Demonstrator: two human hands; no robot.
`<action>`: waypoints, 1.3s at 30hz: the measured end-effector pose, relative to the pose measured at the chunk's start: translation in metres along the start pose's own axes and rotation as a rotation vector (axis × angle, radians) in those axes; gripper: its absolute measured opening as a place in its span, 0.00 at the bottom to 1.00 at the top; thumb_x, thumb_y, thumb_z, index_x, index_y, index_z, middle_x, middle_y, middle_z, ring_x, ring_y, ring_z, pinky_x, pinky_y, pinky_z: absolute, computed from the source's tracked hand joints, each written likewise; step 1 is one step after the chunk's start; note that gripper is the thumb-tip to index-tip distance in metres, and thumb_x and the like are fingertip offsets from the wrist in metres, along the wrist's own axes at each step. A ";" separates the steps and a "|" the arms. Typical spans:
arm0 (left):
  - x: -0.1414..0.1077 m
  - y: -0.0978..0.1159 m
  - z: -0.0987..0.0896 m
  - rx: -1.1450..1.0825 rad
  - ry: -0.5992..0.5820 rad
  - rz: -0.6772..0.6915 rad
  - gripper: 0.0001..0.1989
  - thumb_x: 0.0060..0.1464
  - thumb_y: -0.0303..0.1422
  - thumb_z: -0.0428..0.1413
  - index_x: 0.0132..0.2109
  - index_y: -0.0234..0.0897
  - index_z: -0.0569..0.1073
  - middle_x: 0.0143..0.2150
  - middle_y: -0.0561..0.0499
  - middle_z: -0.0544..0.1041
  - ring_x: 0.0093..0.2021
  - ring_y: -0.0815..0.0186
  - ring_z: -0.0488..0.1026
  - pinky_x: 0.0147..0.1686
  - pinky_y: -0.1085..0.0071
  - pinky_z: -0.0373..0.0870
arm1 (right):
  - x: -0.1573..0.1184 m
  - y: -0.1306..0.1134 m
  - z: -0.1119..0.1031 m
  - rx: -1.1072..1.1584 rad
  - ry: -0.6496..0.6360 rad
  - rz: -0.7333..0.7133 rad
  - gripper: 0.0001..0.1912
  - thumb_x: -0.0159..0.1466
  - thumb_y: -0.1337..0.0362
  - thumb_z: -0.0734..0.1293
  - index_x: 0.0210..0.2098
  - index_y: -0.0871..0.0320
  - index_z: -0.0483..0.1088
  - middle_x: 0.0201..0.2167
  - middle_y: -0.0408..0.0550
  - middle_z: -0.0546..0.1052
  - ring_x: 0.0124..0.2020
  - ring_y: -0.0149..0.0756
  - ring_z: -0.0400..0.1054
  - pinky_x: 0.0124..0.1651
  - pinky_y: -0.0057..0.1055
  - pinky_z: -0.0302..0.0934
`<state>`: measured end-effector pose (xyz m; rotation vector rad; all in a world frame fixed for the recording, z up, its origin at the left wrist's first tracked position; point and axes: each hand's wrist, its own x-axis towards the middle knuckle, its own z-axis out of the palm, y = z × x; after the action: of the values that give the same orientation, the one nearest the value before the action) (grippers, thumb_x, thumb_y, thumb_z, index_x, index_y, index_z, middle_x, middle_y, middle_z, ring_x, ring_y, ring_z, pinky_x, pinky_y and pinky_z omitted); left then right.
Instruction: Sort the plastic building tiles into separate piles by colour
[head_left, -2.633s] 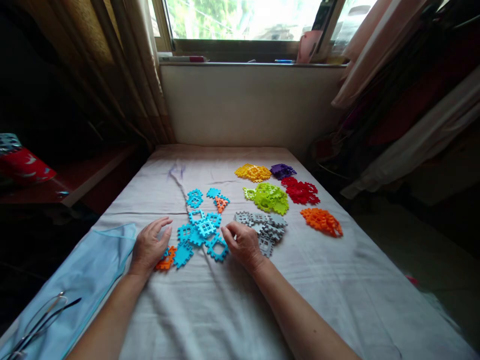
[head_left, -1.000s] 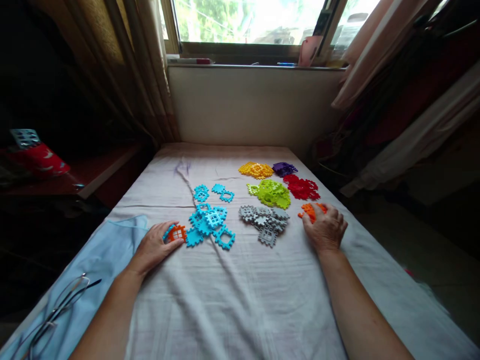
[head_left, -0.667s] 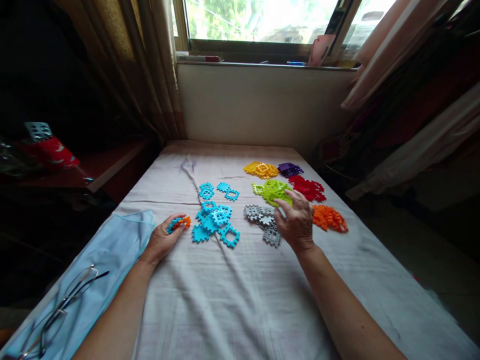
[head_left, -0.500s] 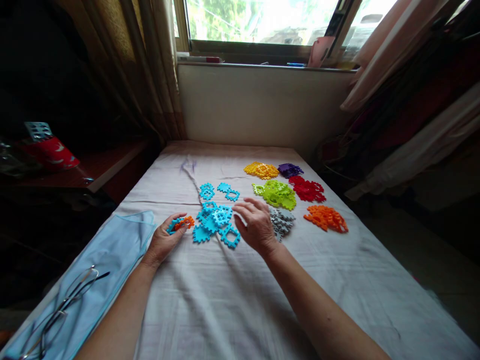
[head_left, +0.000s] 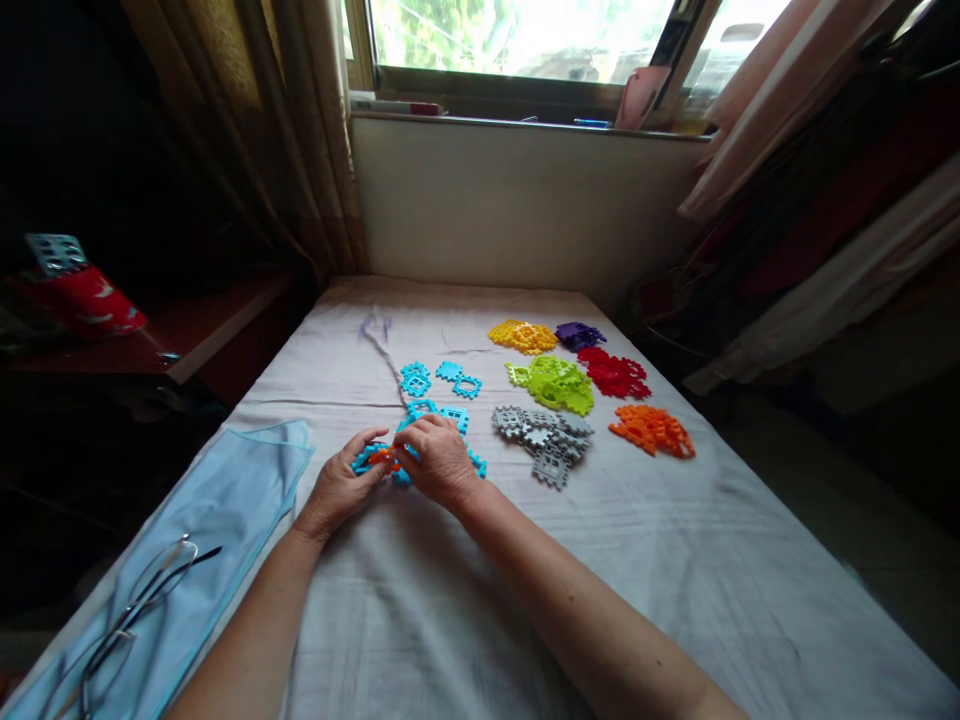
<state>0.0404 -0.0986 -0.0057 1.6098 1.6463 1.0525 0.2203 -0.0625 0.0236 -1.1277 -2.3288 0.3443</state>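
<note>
Cloth-covered table (head_left: 420, 620), toothed plastic building plates sorted by colour. Item in hand: linked orange-and-blue plates (head_left: 384, 458), left of centre, nearer the left edge than the right. Left hand (head_left: 345, 488): fingers curled around the blue end, thumb at the near side, gripping. Right hand (head_left: 437, 458): fingers bunched at the orange end, over the blue pile (head_left: 454, 415); whether they pinch a plate cannot be told. Handling, as judged: light, stiff, smooth-faced, not readily broken; best taken by opposite toothed edges, thumb and forefinger, clear of the joint. Toward the right edge: grey pile (head_left: 541, 430), orange pile (head_left: 652, 430), lime-green pile (head_left: 559, 383), red pile (head_left: 615, 373); toward the far right corner, yellow pile (head_left: 523, 336) and purple pile (head_left: 579, 335). Along the left edge: light-blue cloth (head_left: 251, 465) bearing eyeglasses (head_left: 124, 615). Differences from half a second ago: right hand, then apart at the blue pile's right side and masking part of the grey pile, now meets the left at the held plates; grey pile uncovered; left hand slightly nearer the blue pile; sorted piles at right unaltered.
</note>
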 end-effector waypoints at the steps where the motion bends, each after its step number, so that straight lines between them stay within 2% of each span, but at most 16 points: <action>1: 0.000 0.000 0.000 0.008 0.009 0.005 0.32 0.47 0.53 0.60 0.54 0.38 0.73 0.49 0.46 0.81 0.44 0.59 0.79 0.50 0.62 0.75 | -0.001 0.002 -0.002 0.011 0.001 0.005 0.06 0.67 0.61 0.67 0.37 0.54 0.76 0.38 0.46 0.81 0.44 0.39 0.72 0.48 0.35 0.59; 4: -0.001 -0.001 -0.001 0.009 0.003 0.013 0.35 0.48 0.55 0.59 0.57 0.39 0.71 0.47 0.46 0.81 0.44 0.59 0.80 0.50 0.61 0.75 | -0.006 0.017 -0.019 0.077 0.043 0.063 0.06 0.67 0.62 0.65 0.37 0.54 0.74 0.36 0.45 0.81 0.36 0.34 0.72 0.42 0.30 0.61; 6: -0.001 -0.002 -0.001 0.036 -0.005 0.031 0.36 0.49 0.56 0.58 0.59 0.39 0.69 0.46 0.46 0.82 0.45 0.58 0.80 0.50 0.60 0.75 | -0.013 0.038 -0.038 0.125 0.125 0.162 0.07 0.67 0.62 0.64 0.39 0.54 0.74 0.35 0.44 0.81 0.32 0.32 0.72 0.39 0.28 0.61; 9: 0.001 -0.006 0.000 0.173 0.043 0.120 0.34 0.52 0.56 0.55 0.58 0.39 0.70 0.49 0.44 0.81 0.49 0.57 0.78 0.55 0.58 0.71 | -0.034 0.082 -0.074 0.139 0.279 0.389 0.12 0.66 0.59 0.63 0.44 0.54 0.75 0.33 0.45 0.81 0.30 0.33 0.72 0.36 0.28 0.62; 13: 0.003 -0.009 0.005 0.342 0.071 0.238 0.31 0.56 0.56 0.51 0.56 0.39 0.72 0.53 0.43 0.78 0.54 0.55 0.75 0.58 0.57 0.68 | -0.076 0.147 -0.117 -0.111 0.537 0.725 0.16 0.63 0.56 0.61 0.40 0.56 0.77 0.32 0.49 0.81 0.32 0.39 0.72 0.36 0.31 0.61; 16: 0.003 -0.010 0.008 0.437 0.053 0.295 0.28 0.58 0.55 0.50 0.55 0.41 0.73 0.52 0.44 0.78 0.54 0.55 0.73 0.58 0.57 0.68 | -0.106 0.186 -0.132 -0.255 0.635 0.869 0.18 0.62 0.57 0.60 0.40 0.57 0.78 0.33 0.51 0.80 0.34 0.42 0.70 0.36 0.33 0.60; 19: 0.003 -0.012 0.009 0.508 0.031 0.335 0.27 0.58 0.53 0.51 0.56 0.41 0.72 0.53 0.45 0.77 0.55 0.54 0.72 0.59 0.56 0.67 | -0.126 0.210 -0.132 -0.382 0.670 0.890 0.17 0.61 0.60 0.60 0.39 0.58 0.79 0.35 0.54 0.79 0.37 0.44 0.68 0.41 0.36 0.60; 22: 0.001 -0.012 0.008 0.545 0.026 0.371 0.28 0.58 0.52 0.52 0.59 0.41 0.70 0.56 0.44 0.75 0.57 0.54 0.71 0.60 0.55 0.66 | -0.135 0.217 -0.128 -0.465 0.691 0.861 0.18 0.62 0.62 0.60 0.42 0.61 0.78 0.42 0.59 0.78 0.43 0.48 0.68 0.48 0.41 0.60; 25: -0.002 -0.004 0.014 0.575 0.027 0.452 0.30 0.58 0.51 0.53 0.61 0.40 0.69 0.61 0.41 0.72 0.61 0.52 0.68 0.62 0.53 0.63 | -0.133 0.212 -0.125 -0.485 0.715 0.808 0.19 0.64 0.61 0.60 0.47 0.62 0.77 0.48 0.61 0.76 0.49 0.51 0.67 0.54 0.46 0.59; 28: -0.005 0.017 0.034 0.630 -0.056 0.566 0.29 0.57 0.49 0.55 0.62 0.43 0.69 0.65 0.42 0.68 0.66 0.49 0.63 0.66 0.47 0.55 | -0.124 0.201 -0.121 -0.408 0.643 0.649 0.17 0.65 0.61 0.59 0.45 0.59 0.77 0.48 0.59 0.76 0.51 0.49 0.67 0.56 0.45 0.59; 32: 0.000 0.048 0.074 0.686 -0.283 0.692 0.32 0.52 0.50 0.60 0.63 0.49 0.70 0.68 0.42 0.65 0.69 0.45 0.58 0.68 0.39 0.44 | -0.113 0.186 -0.107 -0.282 0.504 0.500 0.16 0.66 0.59 0.60 0.42 0.57 0.77 0.46 0.55 0.79 0.50 0.45 0.69 0.57 0.42 0.61; 35: 0.012 0.061 0.094 0.722 -0.330 0.722 0.25 0.54 0.47 0.60 0.58 0.48 0.74 0.66 0.41 0.68 0.67 0.43 0.60 0.66 0.34 0.41 | -0.111 0.182 -0.095 -0.223 0.434 0.465 0.17 0.66 0.56 0.60 0.45 0.56 0.76 0.48 0.54 0.79 0.53 0.45 0.69 0.59 0.42 0.61; 39: 0.032 0.058 0.092 0.757 -0.269 0.709 0.14 0.60 0.39 0.54 0.51 0.46 0.77 0.59 0.44 0.75 0.63 0.48 0.66 0.66 0.34 0.40 | -0.114 0.182 -0.084 -0.190 0.382 0.439 0.19 0.67 0.55 0.60 0.48 0.58 0.76 0.50 0.56 0.78 0.54 0.45 0.69 0.60 0.43 0.61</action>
<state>0.1458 -0.0585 0.0010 2.8241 1.3739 0.4473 0.4444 -0.0387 -0.0254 -1.6407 -1.7993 0.0498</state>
